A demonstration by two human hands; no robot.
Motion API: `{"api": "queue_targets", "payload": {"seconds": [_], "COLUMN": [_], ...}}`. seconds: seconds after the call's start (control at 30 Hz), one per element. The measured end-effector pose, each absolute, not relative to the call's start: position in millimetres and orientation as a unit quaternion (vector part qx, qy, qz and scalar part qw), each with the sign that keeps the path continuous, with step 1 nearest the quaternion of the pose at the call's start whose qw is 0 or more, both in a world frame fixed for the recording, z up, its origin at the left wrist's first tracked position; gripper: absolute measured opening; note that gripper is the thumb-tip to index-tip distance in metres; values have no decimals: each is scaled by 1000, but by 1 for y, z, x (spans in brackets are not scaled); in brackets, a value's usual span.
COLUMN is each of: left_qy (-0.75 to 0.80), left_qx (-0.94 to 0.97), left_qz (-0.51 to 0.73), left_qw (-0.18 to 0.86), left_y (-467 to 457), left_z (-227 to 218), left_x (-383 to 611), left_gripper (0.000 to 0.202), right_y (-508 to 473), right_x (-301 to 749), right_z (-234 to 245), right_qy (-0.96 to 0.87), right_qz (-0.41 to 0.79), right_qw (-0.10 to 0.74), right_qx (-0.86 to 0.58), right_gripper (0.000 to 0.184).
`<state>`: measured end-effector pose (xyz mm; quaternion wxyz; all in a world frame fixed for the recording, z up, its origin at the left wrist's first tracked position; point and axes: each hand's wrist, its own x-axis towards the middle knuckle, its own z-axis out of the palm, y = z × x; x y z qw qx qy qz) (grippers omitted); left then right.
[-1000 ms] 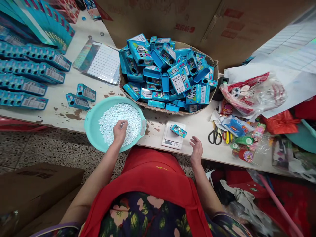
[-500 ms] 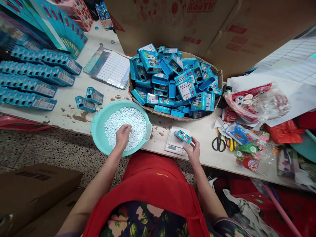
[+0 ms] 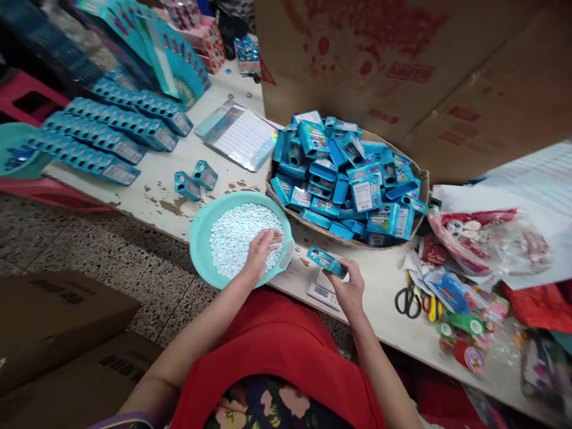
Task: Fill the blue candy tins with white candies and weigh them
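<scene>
My right hand (image 3: 351, 287) grips a small blue candy box (image 3: 326, 261) by one end, its round hole facing up. The box is lifted just above a white digital scale (image 3: 322, 291), which it and the hand partly cover. My left hand (image 3: 261, 253) is over the right side of a turquoise basin (image 3: 202, 262), fingers stretched out and nothing visible in them. Small white candies (image 3: 236, 238) lie heaped in that basin. Behind it, two blue boxes (image 3: 196, 181) stand on the worn white table.
A cardboard tray (image 3: 308, 221) piled with blue boxes is behind the scale. Rows of similar boxes (image 3: 102, 140) stand at the left beside printed sheets (image 3: 241, 136). Scissors (image 3: 407, 302), wrappers and a plastic bag (image 3: 491, 241) lie to the right. A large carton (image 3: 357, 71) rises behind.
My right hand has closed on the blue box and raised it off the scale. My left hand has moved right across the basin, its fingers now straightened. The view has shifted left.
</scene>
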<state>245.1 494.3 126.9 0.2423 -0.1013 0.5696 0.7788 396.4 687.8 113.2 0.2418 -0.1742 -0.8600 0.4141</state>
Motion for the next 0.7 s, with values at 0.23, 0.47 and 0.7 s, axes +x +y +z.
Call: {"api": "queue_targets", "payload": {"seconds": [0.23,0.47,0.7], "left_qy": [348,291,293], "left_qx": [-232,-310,-324], "left_qz": [864,869,869], "left_qw": [282,251,232], "left_y": [505,493,494], "left_z": [135,118,122], "left_x": [226,218,217], "left_gripper": [41,23,14], "right_y": [635,631,638], "right_x": [319,304,302], "right_z": [148,137,133], "right_qy": [-924,-919,-883], "right_qz": [343,368,448], "right_qw": [171,139,131], "right_qx": [-7,-8,-55], "right_gripper": [25,26,30]}}
